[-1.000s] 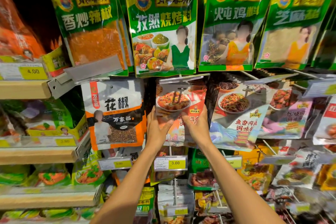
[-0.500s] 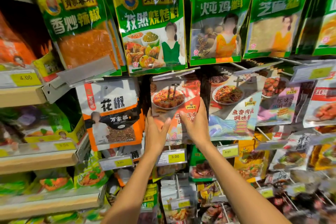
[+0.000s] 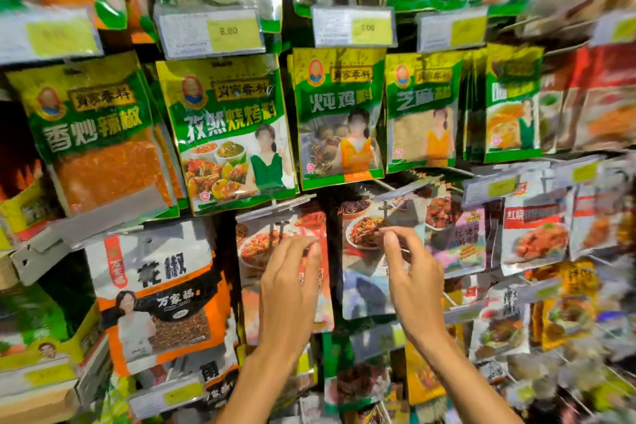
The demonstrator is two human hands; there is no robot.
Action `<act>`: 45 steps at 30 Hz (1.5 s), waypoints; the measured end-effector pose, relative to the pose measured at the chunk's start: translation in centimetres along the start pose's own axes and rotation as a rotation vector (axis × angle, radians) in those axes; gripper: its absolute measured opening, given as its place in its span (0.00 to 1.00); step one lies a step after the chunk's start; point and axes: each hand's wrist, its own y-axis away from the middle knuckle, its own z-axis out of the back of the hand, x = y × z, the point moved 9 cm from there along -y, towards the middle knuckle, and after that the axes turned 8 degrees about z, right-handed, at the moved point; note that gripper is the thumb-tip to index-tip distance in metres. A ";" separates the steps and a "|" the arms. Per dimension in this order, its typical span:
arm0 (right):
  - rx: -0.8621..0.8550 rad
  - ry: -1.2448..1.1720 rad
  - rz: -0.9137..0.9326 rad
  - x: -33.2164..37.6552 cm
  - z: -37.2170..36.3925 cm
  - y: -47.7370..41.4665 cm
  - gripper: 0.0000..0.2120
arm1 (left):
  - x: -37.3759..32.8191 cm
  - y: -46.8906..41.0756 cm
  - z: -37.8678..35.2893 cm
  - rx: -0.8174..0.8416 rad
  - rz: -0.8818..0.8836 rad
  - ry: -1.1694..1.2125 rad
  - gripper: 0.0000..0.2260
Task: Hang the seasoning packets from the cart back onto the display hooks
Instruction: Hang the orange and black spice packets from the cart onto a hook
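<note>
Head view: left hand [image 3: 292, 289] and right hand [image 3: 414, 280] released red packet [image 3: 253, 280]; fingers loosely curled, empty.

On my screen, the green-and-yellow seasoning pouches [image 3: 230, 134] across the middle of the frame read as glossy plastic film, crinkled and streaked with white glare. The red-and-white dish-photo packet [image 3: 272, 251] at centre has the same slick sheen. The orange-and-white peppercorn pouch [image 3: 155, 299] at lower left looks smoother, with a clear window. The clear plastic price-tag holders [image 3: 210, 31] at upper centre shine over matt paper labels. At far left I see a grey matt shelf-edge strip [image 3: 44, 251]; I cannot tell its material.
</note>
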 end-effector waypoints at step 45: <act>0.229 -0.093 -0.066 -18.0 13.8 -29.2 0.25 | -16.2 -16.3 -30.2 -0.107 0.306 -0.005 0.19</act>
